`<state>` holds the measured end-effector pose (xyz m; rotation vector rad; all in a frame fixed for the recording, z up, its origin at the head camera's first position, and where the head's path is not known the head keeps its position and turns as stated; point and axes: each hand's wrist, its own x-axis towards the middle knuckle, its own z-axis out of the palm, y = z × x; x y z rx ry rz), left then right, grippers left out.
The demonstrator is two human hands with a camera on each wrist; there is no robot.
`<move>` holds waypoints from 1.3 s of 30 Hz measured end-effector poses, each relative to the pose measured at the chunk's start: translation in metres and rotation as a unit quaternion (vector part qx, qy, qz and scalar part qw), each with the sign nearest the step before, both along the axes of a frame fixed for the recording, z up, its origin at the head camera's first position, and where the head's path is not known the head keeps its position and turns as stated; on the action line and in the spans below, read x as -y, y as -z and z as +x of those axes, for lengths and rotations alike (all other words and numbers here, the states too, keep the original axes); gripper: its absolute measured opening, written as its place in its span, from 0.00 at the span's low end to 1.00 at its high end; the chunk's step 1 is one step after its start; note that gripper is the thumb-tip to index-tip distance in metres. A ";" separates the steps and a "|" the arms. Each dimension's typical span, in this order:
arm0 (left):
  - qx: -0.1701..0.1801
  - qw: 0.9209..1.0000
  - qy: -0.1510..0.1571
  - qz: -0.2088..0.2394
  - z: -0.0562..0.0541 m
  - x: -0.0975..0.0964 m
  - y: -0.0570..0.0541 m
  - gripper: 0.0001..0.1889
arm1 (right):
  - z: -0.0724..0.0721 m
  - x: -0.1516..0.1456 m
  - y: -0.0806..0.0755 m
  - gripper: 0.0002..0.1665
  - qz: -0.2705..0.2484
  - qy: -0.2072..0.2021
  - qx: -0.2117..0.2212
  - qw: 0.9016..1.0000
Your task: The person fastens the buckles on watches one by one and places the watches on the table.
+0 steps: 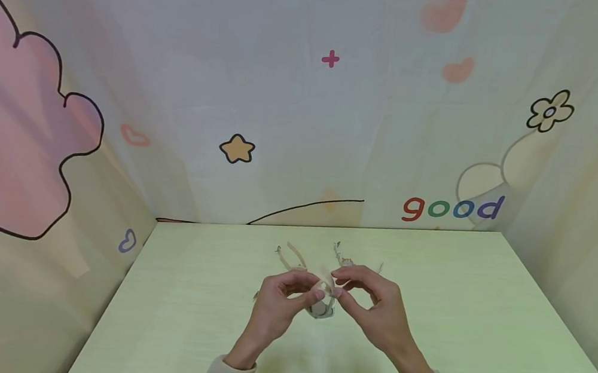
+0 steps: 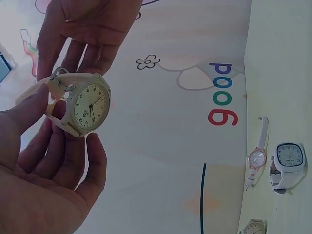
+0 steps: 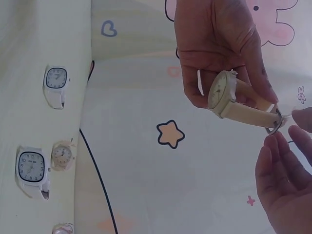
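A wristwatch with a round cream dial (image 2: 91,106) and a pale cream strap (image 3: 251,115) is held up between both hands. Its strap is bent into a loop, and a metal buckle (image 3: 277,122) shows at the end away from the dial. My left hand (image 1: 275,307) grips the strap, its thumb on the band and its fingers behind the case. My right hand (image 1: 378,305) pinches the strap's buckle end between thumb and fingertips. The dial (image 1: 321,309) faces down and forward beneath the hands in the head view.
Several other watches lie on the pale table (image 1: 174,300) beyond the hands. Among them are a white square-faced watch (image 2: 290,155), a small round one (image 2: 257,158) and another square-faced one (image 3: 56,78). A printed curtain (image 1: 287,89) stands behind the table.
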<state>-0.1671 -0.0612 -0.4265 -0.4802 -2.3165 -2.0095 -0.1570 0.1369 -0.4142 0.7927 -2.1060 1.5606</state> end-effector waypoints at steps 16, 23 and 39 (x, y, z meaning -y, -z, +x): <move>-0.001 1.000 0.004 0.005 0.001 -0.001 0.001 0.08 | -0.003 0.001 -0.006 0.13 0.006 0.011 -0.051 0.999; -0.019 0.999 -0.011 0.043 0.002 -0.001 -0.001 0.09 | -0.004 -0.001 -0.004 0.14 -0.001 0.025 -0.066 0.998; -0.033 0.998 -0.017 0.056 0.004 -0.002 -0.002 0.10 | -0.001 0.000 -0.002 0.15 0.026 0.026 -0.061 0.997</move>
